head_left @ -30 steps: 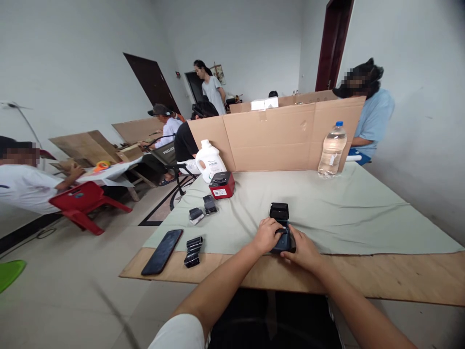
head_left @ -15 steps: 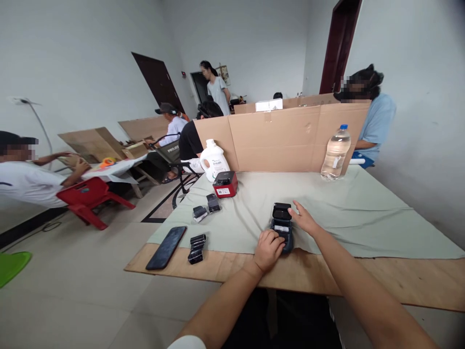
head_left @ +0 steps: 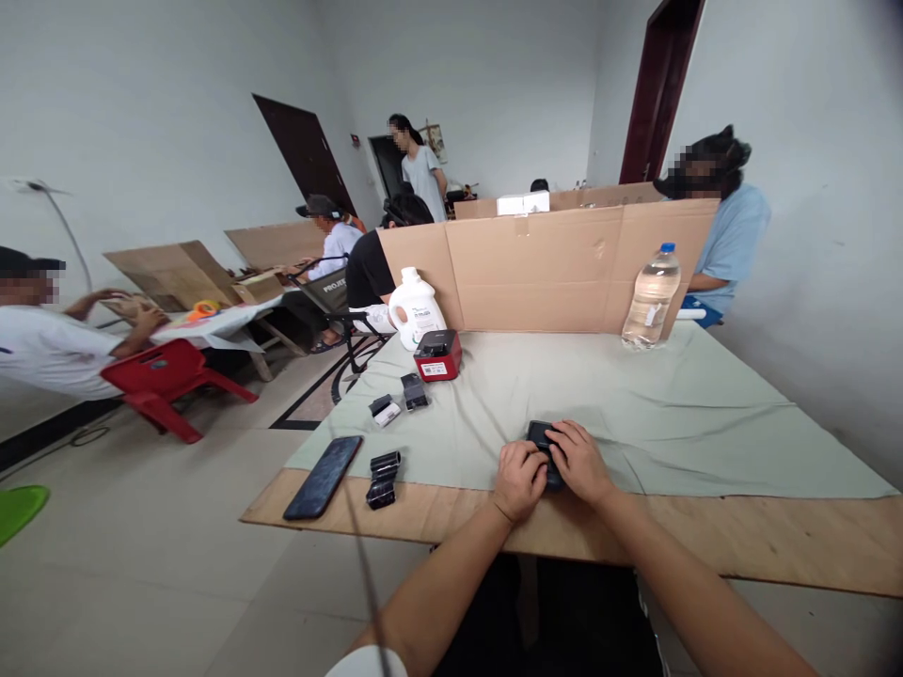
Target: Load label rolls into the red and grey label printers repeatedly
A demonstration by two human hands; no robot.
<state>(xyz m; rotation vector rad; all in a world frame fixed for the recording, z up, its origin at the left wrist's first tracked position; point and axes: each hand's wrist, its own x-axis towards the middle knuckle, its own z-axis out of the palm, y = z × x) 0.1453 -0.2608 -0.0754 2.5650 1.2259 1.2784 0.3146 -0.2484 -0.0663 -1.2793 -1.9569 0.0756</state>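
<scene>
Two hands wrapped round one little black device.
Left hand (head_left: pixel 518 480) and right hand (head_left: pixel 579 463) sit together, clamped on the black device (head_left: pixel 539 435); black phone (head_left: pixel 323 477) well left of them.

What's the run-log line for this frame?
left hand: on black device | right hand: on black device, lid shut | device: on green cloth | nearby: phone, red printer

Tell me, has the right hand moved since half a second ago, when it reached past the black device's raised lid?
Yes. The right hand has drawn back toward the table's near wooden edge and now covers the black device beside the left hand.
</scene>
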